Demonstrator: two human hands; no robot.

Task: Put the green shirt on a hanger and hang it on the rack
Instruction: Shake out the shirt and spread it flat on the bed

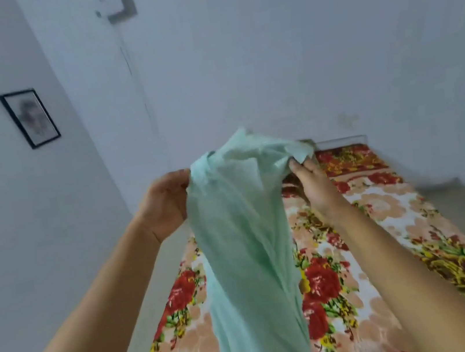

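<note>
The pale green shirt (243, 235) hangs in the air in front of me, its long body trailing down over the bed. My left hand (162, 205) grips the shirt's top left edge with fingers closed on the fabric. My right hand (314, 184) pinches the top right edge, thumb and fingers on the cloth. The shirt's top is bunched between the two hands. No hanger and no rack are in sight.
Below lies a bed with a floral blanket (358, 247) in red, yellow and peach. White walls stand behind it. A black-framed picture (29, 118) hangs on the left wall. A grey fixture (122, 4) sits high on the wall.
</note>
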